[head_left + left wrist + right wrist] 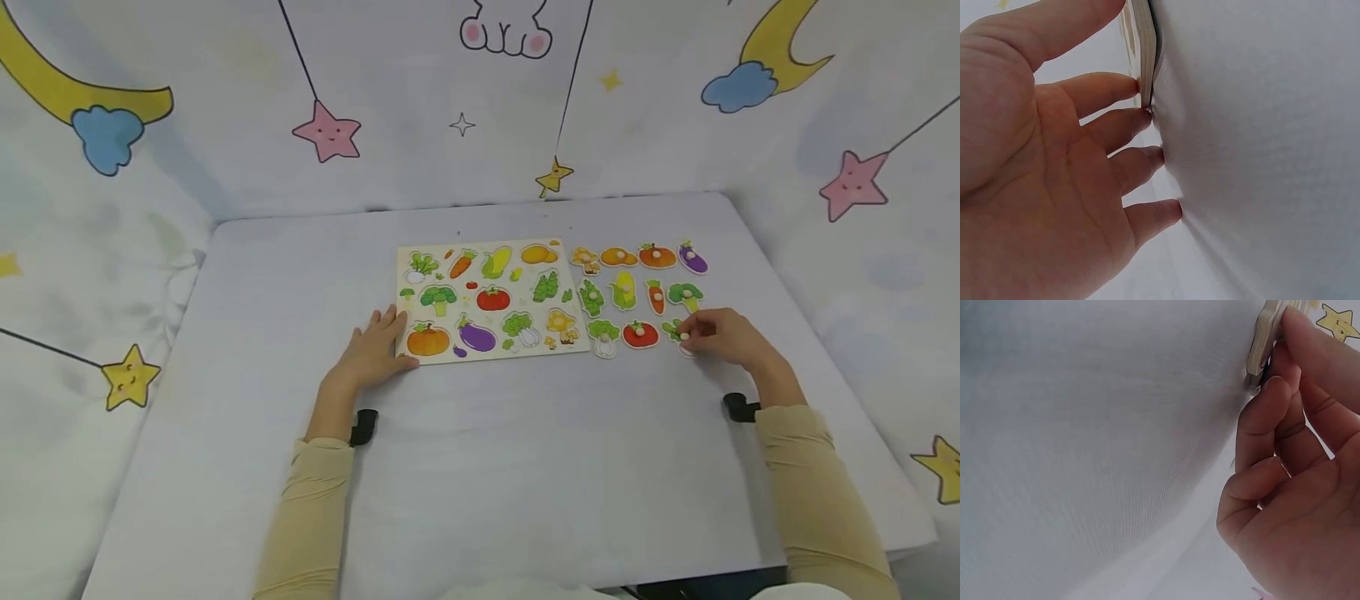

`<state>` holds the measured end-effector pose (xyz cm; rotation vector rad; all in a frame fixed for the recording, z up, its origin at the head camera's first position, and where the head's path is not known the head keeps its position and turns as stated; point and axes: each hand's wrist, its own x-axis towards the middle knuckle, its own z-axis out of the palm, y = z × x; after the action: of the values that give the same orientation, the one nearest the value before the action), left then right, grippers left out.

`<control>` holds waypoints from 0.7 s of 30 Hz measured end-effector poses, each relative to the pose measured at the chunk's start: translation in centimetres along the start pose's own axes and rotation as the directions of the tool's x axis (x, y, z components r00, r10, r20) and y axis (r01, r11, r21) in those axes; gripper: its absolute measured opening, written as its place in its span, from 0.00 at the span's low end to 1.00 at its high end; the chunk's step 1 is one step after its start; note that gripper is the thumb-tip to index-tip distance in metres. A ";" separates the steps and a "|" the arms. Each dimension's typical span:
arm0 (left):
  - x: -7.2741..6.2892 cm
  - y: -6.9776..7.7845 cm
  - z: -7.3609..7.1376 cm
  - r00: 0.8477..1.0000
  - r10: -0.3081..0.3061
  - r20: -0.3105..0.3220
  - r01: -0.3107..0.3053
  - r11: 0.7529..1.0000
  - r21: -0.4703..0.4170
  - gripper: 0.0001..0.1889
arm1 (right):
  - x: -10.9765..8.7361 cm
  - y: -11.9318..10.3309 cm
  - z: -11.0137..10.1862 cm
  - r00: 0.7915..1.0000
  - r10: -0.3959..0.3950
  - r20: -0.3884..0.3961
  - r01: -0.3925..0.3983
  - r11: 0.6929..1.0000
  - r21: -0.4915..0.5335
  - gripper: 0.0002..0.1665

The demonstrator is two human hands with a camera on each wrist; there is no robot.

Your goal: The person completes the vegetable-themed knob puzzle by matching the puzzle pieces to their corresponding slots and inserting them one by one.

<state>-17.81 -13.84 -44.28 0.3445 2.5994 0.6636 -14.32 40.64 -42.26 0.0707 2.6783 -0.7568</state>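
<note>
A pale wooden puzzle board (408, 252) with printed vegetables lies flat on the table. My left hand (372, 350) rests spread at its left edge, thumb by the near corner. In the left wrist view fingertips (1127, 86) touch the board's side (1145, 56), others the cloth. My right hand (731, 340) pinches a leafy radish puzzle piece (672, 328) between thumb and fingers, partly covering it. The right wrist view shows the piece's wooden edge (1262, 339) at the fingertips. Nearby lie the tomato piece (641, 335) and broccoli piece (686, 294).
Further knobbed pieces stand in rows right of the board, among them a pumpkin piece (657, 257), an eggplant piece (693, 258) and a bok choy piece (603, 337). A white cloth covers the table (525, 467). Patterned fabric walls (405, 167) rise behind and beside it.
</note>
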 end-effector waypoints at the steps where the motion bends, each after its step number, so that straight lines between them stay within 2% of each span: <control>1: -0.1 0.0 -0.1 1.000 -0.005 0.000 0.005 1.000 -0.004 0.47 | 0.1 -0.1 0.0 1.000 -0.002 0.004 0.002 1.000 -0.001 0.17; 6: -0.3 0.2 -0.3 1.000 0.001 0.008 -0.001 1.000 -0.013 0.47 | -0.4 -0.6 -0.2 0.999 0.036 0.006 -0.036 0.999 -0.011 0.20; 11: -0.1 0.8 -0.4 1.000 0.011 0.009 -0.011 1.000 0.000 0.47 | -1.2 -2.2 -0.4 0.997 0.063 -0.051 -0.062 0.998 0.026 0.22; 15: -0.2 0.7 -0.5 1.000 0.000 0.002 0.000 1.000 0.005 0.46 | -0.1 -5.4 0.3 0.995 0.028 -0.099 -0.024 0.999 0.043 0.21; 21: -0.4 0.3 -0.4 1.000 -0.003 0.003 0.003 1.000 -0.005 0.46 | 3.8 -12.6 2.3 0.990 -0.051 -0.131 0.061 0.995 0.080 0.18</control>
<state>-17.63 -13.87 -43.72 0.3396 2.5941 0.6683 -18.93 28.47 -39.11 0.0679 2.7792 -0.9120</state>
